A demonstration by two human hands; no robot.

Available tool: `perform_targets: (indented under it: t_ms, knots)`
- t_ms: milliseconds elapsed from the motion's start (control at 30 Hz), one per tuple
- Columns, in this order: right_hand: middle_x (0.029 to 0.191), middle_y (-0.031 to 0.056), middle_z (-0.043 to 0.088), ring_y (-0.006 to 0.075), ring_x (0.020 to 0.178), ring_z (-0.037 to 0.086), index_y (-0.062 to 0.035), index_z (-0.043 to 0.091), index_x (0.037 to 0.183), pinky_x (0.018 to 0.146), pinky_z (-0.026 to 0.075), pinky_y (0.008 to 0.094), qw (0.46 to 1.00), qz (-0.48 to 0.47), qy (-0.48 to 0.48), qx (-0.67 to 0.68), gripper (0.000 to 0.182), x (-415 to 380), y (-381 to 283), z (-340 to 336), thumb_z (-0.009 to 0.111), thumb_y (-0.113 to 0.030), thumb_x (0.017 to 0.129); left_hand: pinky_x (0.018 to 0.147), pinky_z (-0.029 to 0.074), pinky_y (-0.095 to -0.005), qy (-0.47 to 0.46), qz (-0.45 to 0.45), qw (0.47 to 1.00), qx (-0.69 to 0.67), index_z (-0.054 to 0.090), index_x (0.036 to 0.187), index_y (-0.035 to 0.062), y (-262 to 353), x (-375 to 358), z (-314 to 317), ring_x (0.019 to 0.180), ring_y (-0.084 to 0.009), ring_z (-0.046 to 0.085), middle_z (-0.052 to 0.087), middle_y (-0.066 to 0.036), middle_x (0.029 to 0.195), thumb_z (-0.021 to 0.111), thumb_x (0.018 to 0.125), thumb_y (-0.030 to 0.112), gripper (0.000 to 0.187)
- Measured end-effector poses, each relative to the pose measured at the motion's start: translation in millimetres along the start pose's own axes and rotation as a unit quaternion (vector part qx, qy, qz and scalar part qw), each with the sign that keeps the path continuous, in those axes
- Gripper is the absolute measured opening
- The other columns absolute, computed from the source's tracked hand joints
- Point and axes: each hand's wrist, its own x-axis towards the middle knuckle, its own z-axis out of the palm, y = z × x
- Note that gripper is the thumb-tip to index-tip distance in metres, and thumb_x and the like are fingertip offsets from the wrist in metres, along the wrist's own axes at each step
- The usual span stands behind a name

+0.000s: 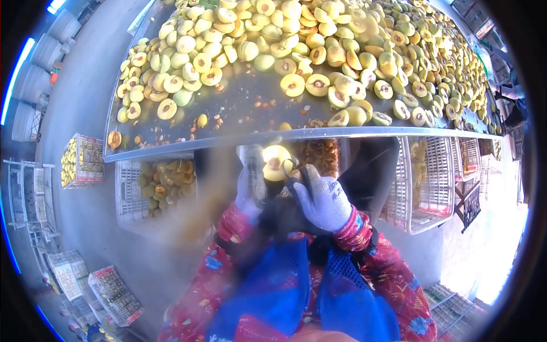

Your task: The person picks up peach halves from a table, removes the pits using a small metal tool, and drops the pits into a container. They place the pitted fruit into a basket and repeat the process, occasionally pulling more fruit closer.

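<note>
My left hand [249, 181], in a pale glove with dark grey fingers, grips a yellow-green stone fruit half [275, 162], cut face up with the brown pit area showing. From the right, my gloved right hand [323, 198] is closed on a small curved pitting tool [287, 167], its dark bent tip right at the middle of the cut face. Most of the tool is hidden in the fingers. Both hands work just in front of the metal table [245, 108], whose top carries a large heap of stone fruit halves [342, 57].
The table's raised metal edge [319, 134] runs just beyond my hands. Loose pits and scraps lie near it. Below stand a crate of fruit halves [128, 196] at left, a container of brown pits [319, 155], and white crates [430, 219] at right. More crates [114, 293] stand on the floor.
</note>
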Motion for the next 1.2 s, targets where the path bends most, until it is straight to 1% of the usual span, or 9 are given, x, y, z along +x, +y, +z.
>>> perform_targets:
  t_ms: [133,267,533,667,733,833,1000,1100,1200]
  knots:
    - [0.062,0.0171,0.06,0.0362,0.054,0.061,0.0033,0.048,0.112,0.049,0.047,0.0453,0.999,-0.022,0.007,-0.026,0.033,-4,-2,3,0.06,-0.019,0.09,0.076,0.051,-0.0295,-0.094,0.065,0.983,0.147,0.051,0.118,-0.0042,9,-12,7,0.09,-0.019,0.06,0.06,-0.013,0.102,0.052,0.097,0.021,0.033]
    - [0.064,0.0205,0.06,0.0409,0.06,0.061,0.0077,0.05,0.11,0.055,0.047,0.0474,1.0,0.01,-0.004,-0.019,0.032,-8,-10,5,0.059,-0.015,0.089,0.075,0.049,-0.0276,-0.076,0.206,0.898,0.382,0.053,0.114,-0.0036,3,-20,6,0.088,-0.0165,0.059,0.061,-0.01,0.098,0.054,0.095,0.016,0.027]
    - [0.064,0.0184,0.057,0.0323,0.059,0.059,0.0029,0.052,0.099,0.056,0.048,0.0386,0.992,-0.031,0.013,0.125,0.023,-15,3,20,0.05,-0.02,0.097,0.085,0.051,-0.0296,-0.102,0.171,0.966,0.165,0.053,0.121,-0.0001,-25,-15,-8,0.098,-0.0179,0.061,0.061,-0.009,0.109,0.048,0.099,0.03,0.038]
    - [0.096,0.0184,0.056,0.0333,0.081,0.058,0.0033,0.055,0.107,0.068,0.048,0.0377,0.915,0.232,-0.126,0.305,0.018,-8,-6,9,0.052,-0.007,0.093,0.089,0.049,-0.0304,-0.045,0.173,0.958,0.225,0.051,0.123,0.0,-34,-13,-13,0.101,-0.0187,0.06,0.06,-0.01,0.11,0.045,0.1,0.031,0.039]
    - [0.071,0.0208,0.06,0.0368,0.066,0.06,0.0023,0.052,0.095,0.06,0.047,0.0413,0.98,0.061,-0.013,0.187,0.024,-9,4,22,0.048,-0.021,0.098,0.089,0.05,-0.0317,-0.053,0.121,0.971,0.202,0.049,0.127,0.0004,-28,-10,-17,0.103,-0.0216,0.059,0.059,-0.012,0.115,0.049,0.098,0.029,0.041]
    - [0.079,0.0261,0.063,0.0425,0.078,0.063,0.0027,0.052,0.098,0.062,0.047,0.0471,0.987,0.072,0.018,0.14,0.022,-8,2,15,0.051,-0.019,0.097,0.092,0.049,-0.035,-0.063,0.047,0.997,-0.02,0.045,0.133,-0.0005,-24,-4,-25,0.111,-0.0277,0.057,0.053,-0.018,0.128,0.061,0.089,0.025,0.054]
    - [0.075,0.0247,0.062,0.041,0.072,0.063,0.0027,0.051,0.101,0.059,0.048,0.0471,0.989,0.08,-0.006,0.122,0.02,-19,8,20,0.055,-0.016,0.094,0.105,0.042,-0.0453,-0.08,0.05,0.993,0.077,0.038,0.138,0.0005,-14,-8,-32,0.126,-0.0348,0.047,0.045,-0.021,0.137,0.065,0.085,0.022,0.064]
    - [0.072,0.0246,0.062,0.0403,0.068,0.063,0.0025,0.051,0.098,0.056,0.047,0.0474,0.992,0.062,0.017,0.104,0.021,-22,7,29,0.056,-0.017,0.094,0.106,0.04,-0.049,-0.079,0.018,0.995,-0.058,0.038,0.138,0.0016,-16,-15,-21,0.126,-0.0356,0.046,0.043,-0.022,0.139,0.062,0.089,0.025,0.059]
    - [0.08,0.0244,0.063,0.042,0.079,0.063,0.003,0.055,0.103,0.066,0.048,0.0439,0.984,0.142,-0.025,0.109,0.017,-19,-10,22,0.051,-0.012,0.095,0.106,0.04,-0.0498,-0.063,0.012,0.982,-0.175,0.041,0.133,0.002,-25,-17,-12,0.124,-0.0342,0.048,0.043,-0.023,0.138,0.056,0.094,0.025,0.048]
